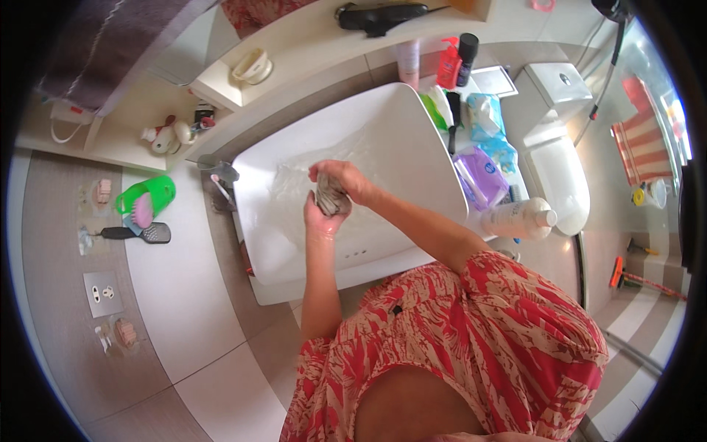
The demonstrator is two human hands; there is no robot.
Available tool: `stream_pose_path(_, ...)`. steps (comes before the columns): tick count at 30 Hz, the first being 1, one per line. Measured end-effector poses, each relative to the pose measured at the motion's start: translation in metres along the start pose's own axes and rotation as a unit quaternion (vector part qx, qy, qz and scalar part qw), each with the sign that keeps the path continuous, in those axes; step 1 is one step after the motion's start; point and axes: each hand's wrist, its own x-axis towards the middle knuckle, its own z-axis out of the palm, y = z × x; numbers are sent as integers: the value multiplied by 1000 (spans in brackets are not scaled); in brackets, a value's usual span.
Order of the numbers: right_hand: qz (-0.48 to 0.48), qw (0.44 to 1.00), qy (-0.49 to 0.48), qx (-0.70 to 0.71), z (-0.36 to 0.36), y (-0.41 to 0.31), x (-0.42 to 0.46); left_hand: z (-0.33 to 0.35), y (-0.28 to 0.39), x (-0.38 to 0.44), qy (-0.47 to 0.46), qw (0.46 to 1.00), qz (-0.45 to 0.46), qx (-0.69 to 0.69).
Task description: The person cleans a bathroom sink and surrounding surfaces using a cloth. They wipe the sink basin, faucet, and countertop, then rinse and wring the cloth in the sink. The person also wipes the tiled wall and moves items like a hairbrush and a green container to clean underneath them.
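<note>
Over the white rectangular washbasin (409,138), both my hands are closed around one bunched, wet-looking greyish cloth (330,194). My left hand (325,218) cups it from the near side, its wrist wet and shiny. From the far right my right hand (343,178) wraps over the top, fingers curled round the folds. Water (293,188) lies in the basin beneath and around my hands. Part of the cloth is hidden by my fingers and palms.
On the counter right of the basin stand a red pump bottle (448,65), a purple packet (481,177), blue wipes packs (486,116) and a large clear bottle (519,218). Toothbrush cups (221,182) stand at its left. A toilet (558,171) is further right, a shelf (309,41) behind.
</note>
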Motion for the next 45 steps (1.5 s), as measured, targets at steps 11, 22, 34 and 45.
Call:
stream_pose_path(11, -480, 675, -191, -527, 24, -19, 10, 25, 13, -11, -98, 988, 115, 31)
stream_pose_path(22, -156, 857, 35, -490, 59, -15, 21, 22, -1, 14, -14, 964, 245, 105)
stream_pose_path(34, 126, 949, 118, -263, 37, 7, 38, 13, -20, -19, 123, 874, 258, 393)
stream_pose_path(45, 103, 989, -58, -84, 24, -2, 22, -1, 19, -70, 125, 880, 380, 257)
